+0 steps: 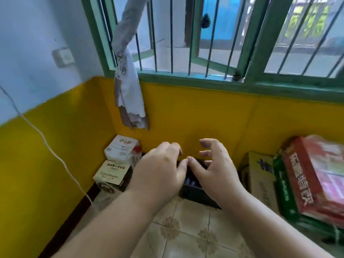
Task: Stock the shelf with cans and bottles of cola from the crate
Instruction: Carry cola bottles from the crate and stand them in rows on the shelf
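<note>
A dark crate stands on the tiled floor against the yellow wall, mostly hidden behind my hands. A few pale bottle tops show inside it between my hands. My left hand hovers above the crate's left side with its fingers loosely curled downward, holding nothing. My right hand hovers above the crate's right side with spread, bent fingers, also holding nothing. The thumbs nearly touch. No shelf is in view.
Stacked cardboard cartons sit in the corner left of the crate. More boxes are piled on the right. A white cable runs down the left wall. A barred green window with a tied curtain is above.
</note>
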